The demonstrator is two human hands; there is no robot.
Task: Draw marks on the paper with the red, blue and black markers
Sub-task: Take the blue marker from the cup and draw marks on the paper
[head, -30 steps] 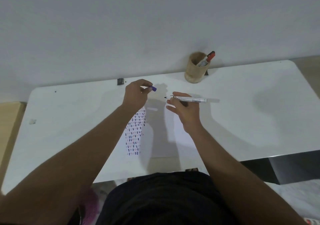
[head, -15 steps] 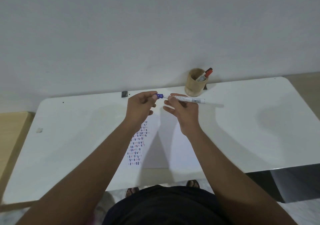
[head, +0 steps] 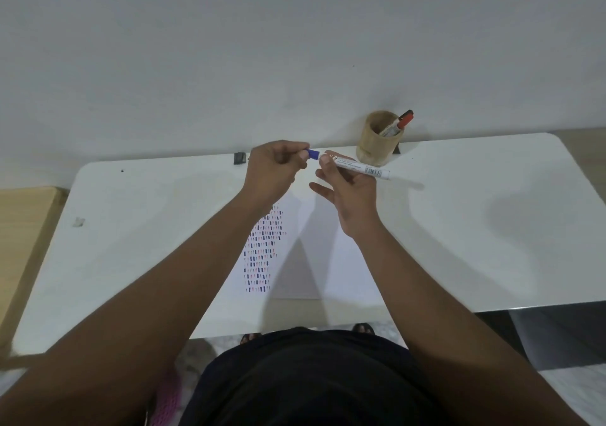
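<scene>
Showing 2 hands: left hand (head: 270,171), right hand (head: 349,192). 1 white marker (head: 360,167) w/ 1 blue cap (head: 311,154) sitting apart. 1 paper (head: 305,251) lying on 1 table (head: 475,228). 1 wooden cup (head: 377,143) standing at back, holding 1 red-capped marker (head: 401,122); others inside unclear. 1 small dark object (head: 239,158) sitting by wall.

Single head-worn view: looks forward and down from above the person's torso, close over the white table (head: 459,228), facing the wall (head: 295,48); wide-angle, no second view.
</scene>
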